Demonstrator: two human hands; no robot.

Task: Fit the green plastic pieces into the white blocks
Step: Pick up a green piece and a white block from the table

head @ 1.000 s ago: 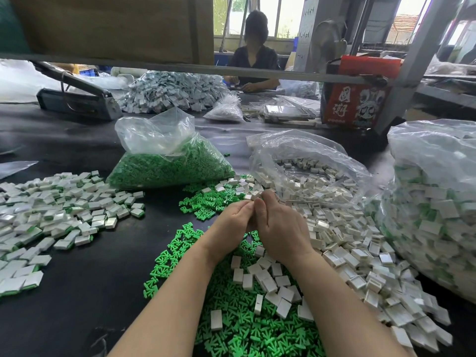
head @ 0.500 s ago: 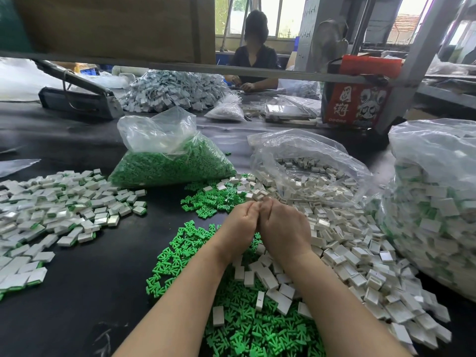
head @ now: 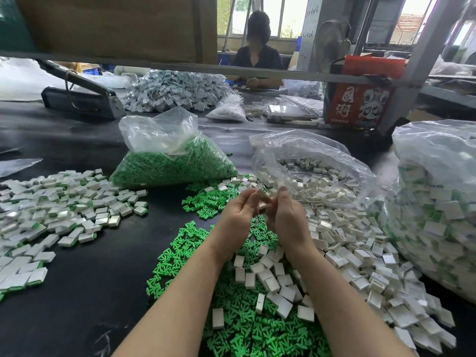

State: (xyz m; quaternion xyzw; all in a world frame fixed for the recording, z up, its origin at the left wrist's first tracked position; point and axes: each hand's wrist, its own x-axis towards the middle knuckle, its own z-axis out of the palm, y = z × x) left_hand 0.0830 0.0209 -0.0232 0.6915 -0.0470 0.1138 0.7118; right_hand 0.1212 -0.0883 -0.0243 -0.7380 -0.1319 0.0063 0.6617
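Your bench (head: pixel 64 292) is black. Bright green pieces (head: pixel 239 328) lie at lower centre, glossy white blocks (head: pixel 360 253) to their right. At left, the blocks (head: pixel 51 210) are white with green edges. A clear bag (head: pixel 172 161) holds darker green pieces. At upper right stands a red box (head: pixel 360 99) with white characters and a lion-mask pattern.

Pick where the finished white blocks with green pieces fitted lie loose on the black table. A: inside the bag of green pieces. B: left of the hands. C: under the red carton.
B: the spread of white blocks with green edges lies left of the left hand.
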